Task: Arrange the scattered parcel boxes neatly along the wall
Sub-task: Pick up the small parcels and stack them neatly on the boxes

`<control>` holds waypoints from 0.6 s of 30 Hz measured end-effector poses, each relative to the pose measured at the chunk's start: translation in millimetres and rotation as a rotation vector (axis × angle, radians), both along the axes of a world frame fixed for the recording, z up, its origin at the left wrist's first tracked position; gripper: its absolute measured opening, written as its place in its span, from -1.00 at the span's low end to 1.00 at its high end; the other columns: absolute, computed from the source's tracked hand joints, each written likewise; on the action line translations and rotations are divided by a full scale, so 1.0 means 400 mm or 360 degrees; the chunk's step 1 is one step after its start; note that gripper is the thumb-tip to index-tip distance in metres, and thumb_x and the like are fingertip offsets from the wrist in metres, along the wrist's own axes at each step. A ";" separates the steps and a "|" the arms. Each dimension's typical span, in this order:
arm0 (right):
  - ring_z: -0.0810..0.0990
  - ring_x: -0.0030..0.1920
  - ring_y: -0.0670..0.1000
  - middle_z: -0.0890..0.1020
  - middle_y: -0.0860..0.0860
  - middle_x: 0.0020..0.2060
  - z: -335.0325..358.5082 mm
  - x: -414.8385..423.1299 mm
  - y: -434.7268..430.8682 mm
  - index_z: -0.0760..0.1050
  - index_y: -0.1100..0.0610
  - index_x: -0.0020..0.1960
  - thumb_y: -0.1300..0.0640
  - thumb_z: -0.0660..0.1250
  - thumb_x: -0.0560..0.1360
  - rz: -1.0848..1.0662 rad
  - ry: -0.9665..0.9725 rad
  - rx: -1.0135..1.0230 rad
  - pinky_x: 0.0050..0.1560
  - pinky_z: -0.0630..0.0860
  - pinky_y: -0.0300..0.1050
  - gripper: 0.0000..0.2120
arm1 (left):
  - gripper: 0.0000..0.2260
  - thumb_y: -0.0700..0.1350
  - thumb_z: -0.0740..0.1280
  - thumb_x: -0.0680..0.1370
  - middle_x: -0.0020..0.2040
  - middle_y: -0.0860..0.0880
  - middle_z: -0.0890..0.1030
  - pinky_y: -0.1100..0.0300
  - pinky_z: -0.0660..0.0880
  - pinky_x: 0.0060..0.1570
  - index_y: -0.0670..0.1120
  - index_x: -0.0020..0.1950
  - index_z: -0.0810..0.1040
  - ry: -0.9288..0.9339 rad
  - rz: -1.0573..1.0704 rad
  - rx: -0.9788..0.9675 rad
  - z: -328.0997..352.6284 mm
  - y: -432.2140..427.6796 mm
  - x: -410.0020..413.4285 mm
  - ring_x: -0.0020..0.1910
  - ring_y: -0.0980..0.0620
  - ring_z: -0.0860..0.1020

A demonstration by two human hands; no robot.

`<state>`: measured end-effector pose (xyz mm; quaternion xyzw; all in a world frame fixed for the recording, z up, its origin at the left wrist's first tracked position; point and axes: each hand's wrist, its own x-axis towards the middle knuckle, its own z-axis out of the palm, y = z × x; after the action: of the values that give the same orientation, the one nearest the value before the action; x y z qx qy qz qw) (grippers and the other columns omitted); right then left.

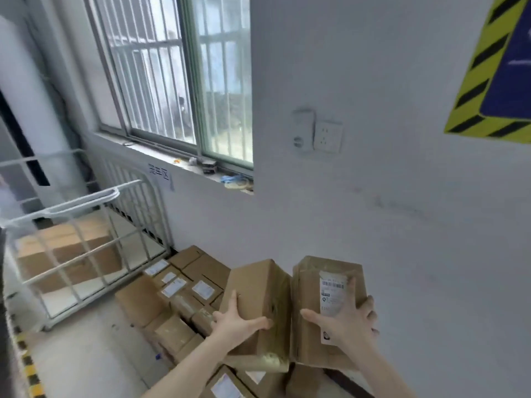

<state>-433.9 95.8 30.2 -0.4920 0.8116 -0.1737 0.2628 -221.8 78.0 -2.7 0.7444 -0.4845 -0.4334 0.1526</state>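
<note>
- A white metal cage trolley [71,254] is standing at far left, carrying a large brown carton.
- A cluster of brown cardboard parcel boxes [186,285] is lying on the floor along the white wall [402,225], most with white labels facing up.
- The left hand [235,323] is gripping a plain brown cardboard box [258,297], with the thumb lying across its near face and the fingers wrapping its left side.
- This box is being held in the air above the floor pile, its long axis running away from the person toward the wall and tilting slightly left.
- The right hand [344,320] is clamping a taped brown box with a white barcode label [307,288], with the thumb spread wide and the fingers curling over the right edge.
- This box is touching the plain one side by side, its long axes near parallel and its label facing the camera.
- To place them well, I would be lowering both together, keeping the long sides flush and the far ends square against the wall, then releasing once they are resting flat.
</note>
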 end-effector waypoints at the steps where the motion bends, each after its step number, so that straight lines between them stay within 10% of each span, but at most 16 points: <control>1: -0.01 0.49 0.28 -0.17 0.22 0.50 0.029 0.044 -0.015 -0.39 -0.10 0.51 -0.53 0.38 0.09 0.0056 -0.0009 -0.0032 0.41 0.11 0.27 0.33 | 0.07 0.29 0.46 0.28 0.43 -0.20 0.09 -0.07 0.25 0.35 0.17 0.54 -0.20 0.0015 0.0048 -0.0020 0.030 -0.003 0.048 0.41 -0.22 0.17; 18: 0.01 0.50 0.27 -0.14 0.21 0.50 0.076 0.810 -0.339 -0.40 -0.15 0.50 -0.59 0.31 -0.14 0.0226 -0.0249 0.0092 0.42 0.11 0.29 0.45 | 0.23 0.43 0.43 0.00 0.45 -0.30 0.11 -0.06 0.20 0.42 0.20 0.54 -0.12 -0.0430 0.0528 -0.0078 0.110 -0.193 1.124 0.45 -0.25 0.14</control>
<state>-110.0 -39.9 60.8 -0.5256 0.7563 -0.1690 0.3510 227.8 0.9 41.1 0.8614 -0.3816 -0.2868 0.1737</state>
